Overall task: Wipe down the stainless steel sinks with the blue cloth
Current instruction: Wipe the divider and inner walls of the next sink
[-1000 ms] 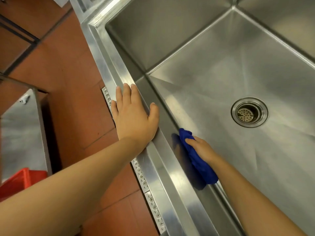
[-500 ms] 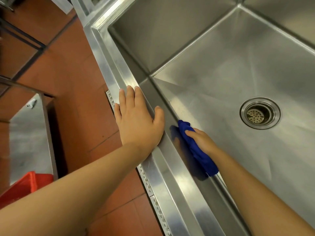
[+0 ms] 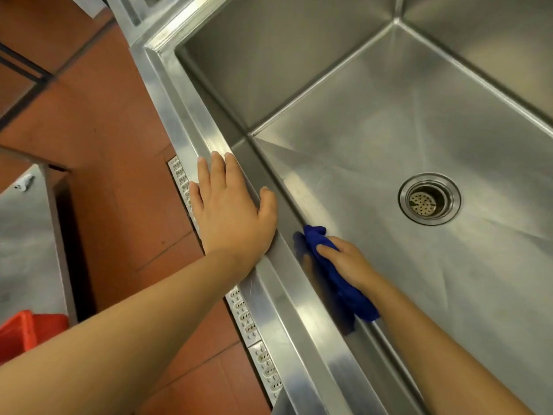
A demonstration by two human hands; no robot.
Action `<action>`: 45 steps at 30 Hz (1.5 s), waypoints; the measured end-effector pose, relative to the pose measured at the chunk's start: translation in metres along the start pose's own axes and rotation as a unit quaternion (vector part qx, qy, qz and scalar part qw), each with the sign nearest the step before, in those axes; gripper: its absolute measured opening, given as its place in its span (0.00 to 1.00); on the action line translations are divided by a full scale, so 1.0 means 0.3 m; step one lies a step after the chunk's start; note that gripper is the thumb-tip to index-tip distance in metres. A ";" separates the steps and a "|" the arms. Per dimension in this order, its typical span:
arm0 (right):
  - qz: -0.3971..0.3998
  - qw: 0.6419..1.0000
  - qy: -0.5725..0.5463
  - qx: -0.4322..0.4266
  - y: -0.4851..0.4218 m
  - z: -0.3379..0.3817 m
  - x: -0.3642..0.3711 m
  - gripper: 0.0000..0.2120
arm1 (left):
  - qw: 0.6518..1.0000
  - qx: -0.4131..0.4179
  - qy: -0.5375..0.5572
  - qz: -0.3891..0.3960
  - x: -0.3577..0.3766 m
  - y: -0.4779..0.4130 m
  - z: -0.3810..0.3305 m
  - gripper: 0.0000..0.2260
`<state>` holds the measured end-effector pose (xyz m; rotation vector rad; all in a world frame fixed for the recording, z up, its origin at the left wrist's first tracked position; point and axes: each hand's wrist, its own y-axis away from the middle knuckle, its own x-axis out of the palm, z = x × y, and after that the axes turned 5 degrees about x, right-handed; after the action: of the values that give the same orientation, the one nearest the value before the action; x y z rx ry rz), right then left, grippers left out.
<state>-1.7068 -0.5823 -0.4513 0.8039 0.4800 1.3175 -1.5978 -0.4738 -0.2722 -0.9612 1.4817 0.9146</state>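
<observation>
The left hand (image 3: 230, 211) lay flat and spread on the broad front rim of the deep rectangular stainless steel sink (image 3: 182, 109), just left of the frame's centre. Its fingers were straight and together, pointing toward the top of the frame, and the thumb reached over the rim's inner edge. It gripped nothing; it only rested on the metal.

Below and to the right of it, the right hand (image 3: 344, 262) was down inside the basin with its fingers curled over a crumpled dark blue cloth (image 3: 356, 301). The hand pressed the cloth against the near wall, right where that wall met the basin floor. One bunched end of the cloth stuck out above the fingertips, and the rest trailed toward the lower right beneath the wrist; its blue showed faintly mirrored in the steel beside it.

At centre right, well apart from the cloth, sat the round metal drain strainer (image 3: 429, 199) with its perforated basket.

Outside the sink, reddish-brown floor tiles (image 3: 104, 145) filled the left of the frame, and a white perforated grating strip (image 3: 244, 316) ran along the foot of the sink. At the lower left edge stood a red plastic crate (image 3: 27, 327), beside a grey metal surface (image 3: 21, 250).
</observation>
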 end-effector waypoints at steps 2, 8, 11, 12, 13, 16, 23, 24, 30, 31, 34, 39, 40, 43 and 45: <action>-0.035 0.999 -0.003 -0.006 0.046 0.015 0.007 0.09 | 1.000 0.003 0.005 -0.004 0.002 -0.002 0.003 0.34; -0.127 0.992 0.018 0.013 0.301 0.006 -0.053 0.06 | 0.997 0.043 0.056 -0.011 -0.009 0.007 0.014 0.29; -0.212 0.975 -0.058 -0.014 0.440 0.077 -0.109 0.05 | 0.988 0.128 0.089 -0.001 -0.026 0.015 0.015 0.26; -0.236 0.968 -0.077 -0.029 0.483 0.105 -0.129 0.05 | 0.981 0.166 0.098 0.012 -0.029 0.008 0.004 0.26; -0.262 0.960 -0.093 -0.045 0.520 0.136 -0.148 0.05 | 0.974 0.197 0.111 0.024 -0.036 -0.003 -0.014 0.25; -0.332 0.932 -0.128 -0.075 0.631 0.208 -0.181 0.06 | 0.950 0.254 0.174 0.046 -0.059 -0.051 -0.093 0.21; -0.447 0.860 -0.225 -0.100 0.842 0.259 -0.179 0.06 | 0.890 0.358 0.261 0.107 -0.130 -0.113 -0.298 0.23; -0.462 0.850 -0.230 -0.099 0.870 0.254 -0.179 0.06 | 0.884 0.362 0.268 0.122 -0.136 -0.105 -0.326 0.23; -0.554 0.786 -0.264 -0.080 1.017 0.172 -0.204 0.05 | 0.847 0.403 0.291 0.187 -0.137 -0.002 -0.479 0.18; -0.566 0.774 -0.270 -0.084 1.035 0.157 -0.206 0.04 | 0.839 0.410 0.300 0.194 -0.139 0.024 -0.499 0.18; -0.592 0.743 -0.300 -0.088 1.072 0.131 -0.196 0.04 | 0.801 0.452 0.326 0.219 -0.147 0.097 -0.547 0.24; -0.626 0.687 -0.360 -0.077 1.095 0.117 -0.156 0.11 | 0.750 0.510 0.334 0.257 -0.126 0.142 -0.612 0.16; -0.637 0.673 -0.368 -0.075 1.094 0.119 -0.150 0.13 | 0.737 0.519 0.340 0.267 -0.118 0.142 -0.629 0.16; -0.663 0.626 -0.405 -0.058 1.088 0.125 -0.116 0.16 | 0.697 0.536 0.359 0.312 -0.116 0.155 -0.658 0.16; -0.681 0.587 -0.436 -0.046 1.082 0.131 -0.093 0.20 | 0.660 0.567 0.353 0.345 -0.121 0.169 -0.668 0.16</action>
<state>-1.8987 -0.6037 -0.1858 0.5971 0.0879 -0.5584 -1.7157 -0.6368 -0.2123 0.3322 2.6418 -0.1495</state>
